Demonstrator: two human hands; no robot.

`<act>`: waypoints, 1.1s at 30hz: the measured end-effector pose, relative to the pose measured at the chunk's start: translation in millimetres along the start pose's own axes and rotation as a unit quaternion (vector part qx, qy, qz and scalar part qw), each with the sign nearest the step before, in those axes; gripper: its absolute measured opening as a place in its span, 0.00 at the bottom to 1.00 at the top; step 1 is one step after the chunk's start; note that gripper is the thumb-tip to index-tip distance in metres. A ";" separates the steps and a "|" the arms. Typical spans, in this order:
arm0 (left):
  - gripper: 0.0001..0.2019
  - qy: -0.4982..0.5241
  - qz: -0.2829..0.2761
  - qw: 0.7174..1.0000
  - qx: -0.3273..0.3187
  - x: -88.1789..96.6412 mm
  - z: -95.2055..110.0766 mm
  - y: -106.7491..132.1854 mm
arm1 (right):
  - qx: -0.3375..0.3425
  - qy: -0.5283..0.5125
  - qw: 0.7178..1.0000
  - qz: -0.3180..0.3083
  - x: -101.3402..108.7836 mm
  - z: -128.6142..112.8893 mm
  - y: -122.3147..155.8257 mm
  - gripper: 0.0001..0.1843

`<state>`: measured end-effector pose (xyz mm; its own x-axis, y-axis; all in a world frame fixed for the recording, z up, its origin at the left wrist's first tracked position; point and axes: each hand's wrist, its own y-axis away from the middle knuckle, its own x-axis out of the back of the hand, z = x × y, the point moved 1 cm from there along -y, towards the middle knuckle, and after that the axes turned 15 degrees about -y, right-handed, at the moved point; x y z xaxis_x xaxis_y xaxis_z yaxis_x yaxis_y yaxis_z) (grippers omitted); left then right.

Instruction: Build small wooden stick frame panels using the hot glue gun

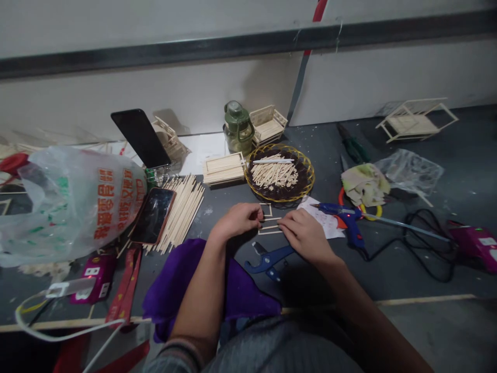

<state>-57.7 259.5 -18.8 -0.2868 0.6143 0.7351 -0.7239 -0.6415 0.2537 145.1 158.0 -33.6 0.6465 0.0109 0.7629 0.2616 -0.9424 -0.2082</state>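
- The left hand [241, 220] has its fingers bent and bunched, fingertips at the left ends of some thin wooden sticks [269, 227]; I cannot tell whether it grips them.
- The right hand [305, 233] reaches in from the other side, fingers curled together at the sticks' right ends; whether it grips is also unclear.
- The sticks lie between both hands, low over the worktop [392, 280], roughly parallel.
- A blue cutter [267, 261] lies just below the hands, near a purple cloth [178, 282].
- Beyond them, a woven basket [280, 199] holds short sticks [272, 173].
- A blue glue gun [351, 220] lies right of the right hand, near a sheet of paper [326, 220].
- On the left, a phone [154, 215] rests on a pile of long sticks [182, 212].
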 end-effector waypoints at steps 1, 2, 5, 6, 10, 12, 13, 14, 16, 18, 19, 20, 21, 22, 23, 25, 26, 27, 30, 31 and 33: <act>0.03 -0.011 0.001 1.000 -0.002 -0.4 1.0 -0.7 | -0.010 -0.014 1.000 0.018 3.9 2.4 2.0 0.12; 0.03 -0.021 0.001 1.000 -0.004 -0.8 2.1 -1.4 | -0.022 -0.027 0.999 0.038 7.5 5.0 4.2 0.12; 0.02 -0.041 -0.009 0.999 -0.009 -2.9 5.8 -3.3 | -0.061 -0.056 0.993 0.089 14.0 11.9 10.6 0.12; 0.02 -0.048 -0.011 0.999 -0.011 -3.8 7.1 -3.9 | -0.071 -0.062 0.991 0.094 13.9 13.2 12.4 0.12; 0.02 -0.093 -0.009 0.996 -0.015 -7.9 11.5 -6.1 | -0.079 -0.069 0.993 0.061 4.2 11.9 15.0 0.12; 0.02 -0.111 -0.008 0.994 -0.016 -10.0 12.3 -7.0 | -0.069 -0.067 0.994 0.045 -2.4 9.0 13.7 0.12; 0.02 -0.118 -0.007 0.993 -0.017 -11.1 12.4 -7.4 | -0.064 -0.063 0.995 0.038 -5.3 7.5 12.3 0.12; 0.02 -0.124 -0.005 0.992 -0.016 -12.1 12.2 -7.8 | -0.059 -0.057 0.996 0.032 -7.8 6.0 10.6 0.11; 0.02 -0.130 -0.003 0.991 -0.015 -13.6 11.3 -8.5 | -0.049 -0.044 0.998 0.015 -11.6 3.7 6.4 0.11; 0.02 -0.130 -0.005 0.991 -0.013 -13.9 10.0 -8.8 | -0.038 -0.027 0.999 -0.007 -14.5 2.6 2.3 0.10; 0.02 -0.128 -0.005 0.992 -0.014 -13.4 9.4 -8.6 | -0.030 -0.017 0.999 -0.016 -15.6 2.4 0.6 0.10; 0.02 -0.124 -0.004 0.992 -0.015 -12.3 8.7 -8.2 | -0.022 -0.007 0.999 -0.023 -16.7 2.6 -0.7 0.10; 0.02 -0.121 -0.002 0.992 -0.016 -10.8 8.0 -7.5 | -0.017 0.003 1.000 -0.026 -17.7 3.0 -1.6 0.10; 0.03 -0.119 0.001 0.993 -0.016 -8.9 7.1 -6.5 | -0.013 0.011 0.999 -0.028 -18.6 3.5 -2.1 0.10; 0.04 -0.119 0.005 0.993 -0.014 -6.9 6.1 -5.5 | -0.010 0.016 0.999 -0.029 -19.4 4.1 -2.2 0.10; 0.05 -0.123 0.013 0.992 -0.004 -3.0 4.2 -3.4 | -0.009 0.021 0.999 -0.030 -20.4 5.0 -1.9 0.10; 0.06 -0.128 0.015 0.992 0.001 -1.6 3.3 -2.5 | -0.009 0.022 0.999 -0.031 -20.7 5.2 -1.7 0.10; 0.06 -0.135 0.016 0.991 0.007 -0.6 2.7 -1.8 | -0.007 0.023 0.999 -0.032 -20.8 5.2 -1.6 0.10; 0.07 -0.162 0.009 0.986 0.024 -0.5 2.6 -1.2 | -0.005 0.033 0.999 -0.034 -20.3 4.3 -1.6 0.10; 0.07 -0.171 0.005 0.985 0.028 -1.2 3.1 -1.4 | -0.006 0.037 0.999 -0.034 -20.1 3.8 -1.6 0.11; 0.08 -0.186 -0.001 0.982 0.034 -2.8 4.4 -2.1 | -0.006 0.041 0.999 -0.035 -19.6 2.7 -1.6 0.11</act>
<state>-52.5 257.1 -18.6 -0.0268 0.4132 0.9103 -0.6776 -0.6770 0.2873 134.0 160.2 -49.8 0.5652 0.0501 0.8234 0.2948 -0.9445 -0.1449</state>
